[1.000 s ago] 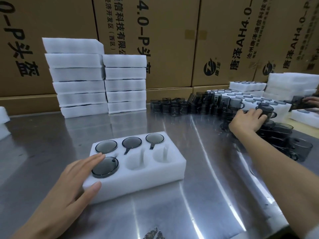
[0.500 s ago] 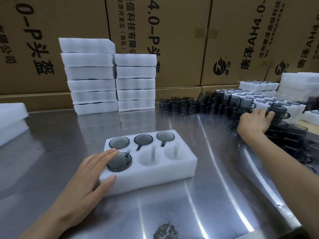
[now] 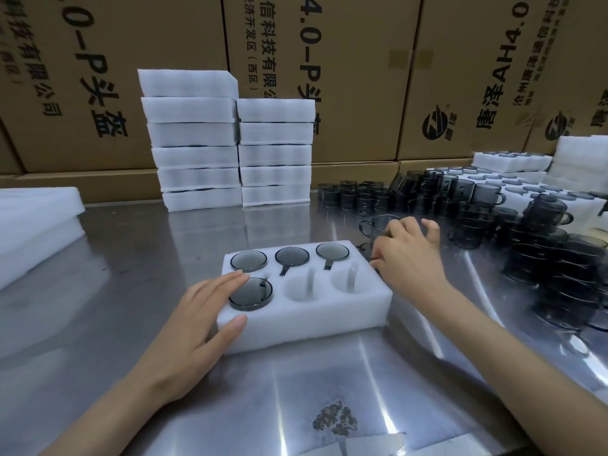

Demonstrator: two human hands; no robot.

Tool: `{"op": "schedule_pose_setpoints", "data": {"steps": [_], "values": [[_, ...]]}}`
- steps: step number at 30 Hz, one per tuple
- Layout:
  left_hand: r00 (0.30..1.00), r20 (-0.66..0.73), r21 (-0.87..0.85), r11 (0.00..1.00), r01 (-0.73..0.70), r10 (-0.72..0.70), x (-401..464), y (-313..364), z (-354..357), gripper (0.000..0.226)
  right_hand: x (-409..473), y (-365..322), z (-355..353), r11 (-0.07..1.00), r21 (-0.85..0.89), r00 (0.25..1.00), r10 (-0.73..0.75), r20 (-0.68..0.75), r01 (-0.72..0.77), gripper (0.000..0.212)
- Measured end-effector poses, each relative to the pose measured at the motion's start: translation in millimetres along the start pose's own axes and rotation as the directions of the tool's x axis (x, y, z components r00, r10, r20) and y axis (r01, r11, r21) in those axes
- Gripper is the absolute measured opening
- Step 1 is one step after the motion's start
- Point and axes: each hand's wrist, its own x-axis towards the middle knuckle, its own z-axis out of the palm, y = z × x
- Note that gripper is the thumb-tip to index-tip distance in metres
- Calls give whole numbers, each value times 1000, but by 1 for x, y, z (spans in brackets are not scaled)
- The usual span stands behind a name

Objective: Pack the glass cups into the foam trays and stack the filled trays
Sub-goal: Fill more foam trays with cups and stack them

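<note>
A white foam tray (image 3: 329,320) lies on the steel table in front of me. Several of its round pockets hold smoky glass cups (image 3: 250,292), filling the back row and the front left pocket. The two other front pockets are empty. My left hand (image 3: 197,320) rests on the tray's left end, fingers straight on top and thumb against the front wall. My right hand (image 3: 408,255) hovers just beyond the tray's right end, its fingers curled round a smoky glass cup (image 3: 375,225). The hand partly hides that cup.
Loose dark cups (image 3: 559,258) crowd the table's right side and back. Two stacks of foam trays (image 3: 194,143) (image 3: 275,153) stand at the back before cardboard boxes (image 3: 362,77). More foam lies at the far left (image 3: 33,225), and filled trays (image 3: 513,161) sit at the back right.
My right hand has come left from the pile of cups to the tray's right end, gripping a cup. The left hand has stayed on the tray.
</note>
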Motion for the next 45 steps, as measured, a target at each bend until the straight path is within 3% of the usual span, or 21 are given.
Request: {"op": "schedule_pose_setpoints", "data": {"steps": [4, 7, 10, 15, 21, 23, 25, 27, 30, 32, 35, 38, 41, 43, 45], "values": [[1000, 8, -10, 1000, 12, -12, -1, -1, 1, 51, -6, 3, 1, 986, 169, 988, 20, -151, 6, 18], [1000, 10, -13, 1000, 14, -14, 0, -2, 1, 52, -7, 17, 3, 955, 291, 933, 161, -323, -64, 16], [1000, 10, -9, 1000, 16, -16, 0, -1, 1, 51, -8, 30, 6, 940, 290, 938, 251, -238, -178, 17], [1000, 6, 5, 1000, 17, -17, 0, -1, 1, 50, -12, 33, 18, 938, 256, 967, 253, -38, -235, 14], [999, 15, 21, 999, 38, -38, -1, -1, 2, 53, -12, 24, 18, 955, 202, 976, 212, 44, -217, 29], [999, 16, 25, 999, 38, -39, -1, -1, 2, 53, -13, 25, 18, 959, 189, 976, 216, 2, -213, 35], [999, 16, 24, 999, 41, -41, -1, -1, 2, 53, -13, 23, 18, 958, 231, 982, 184, -51, -167, 45], [999, 15, 21, 999, 43, -43, -1, -1, 2, 52, -15, 19, 19, 949, 301, 996, 93, 7, -91, 49], [999, 15, 19, 999, 41, -41, -1, -1, 2, 51, -16, 14, 23, 928, 370, 994, 8, 106, -47, 31], [999, 14, 20, 999, 40, -40, -1, -1, 2, 51, -14, 14, 21, 913, 408, 999, 16, 47, -34, 17], [999, 9, 22, 999, 38, -38, -1, -1, 3, 52, -10, 14, 6, 839, 544, 981, 123, -152, -21, 9], [999, 3, 22, 999, 33, -33, -1, -2, 3, 53, -10, 4, -25, 665, 745, 938, 224, -264, 51, 8], [999, 5, 12, 999, 38, -38, -1, -3, 3, 53, -16, -21, -52, 529, 831, 951, 130, -279, 171, 13], [999, 6, 12, 999, 36, -36, -1, -2, 3, 53, -22, -41, -61, 506, 832, 958, 38, -285, 227, 12], [999, 6, 12, 999, 36, -36, -1, -2, 3, 53, -28, -59, -61, 507, 826, 966, -52, -254, 245, 25]]}}
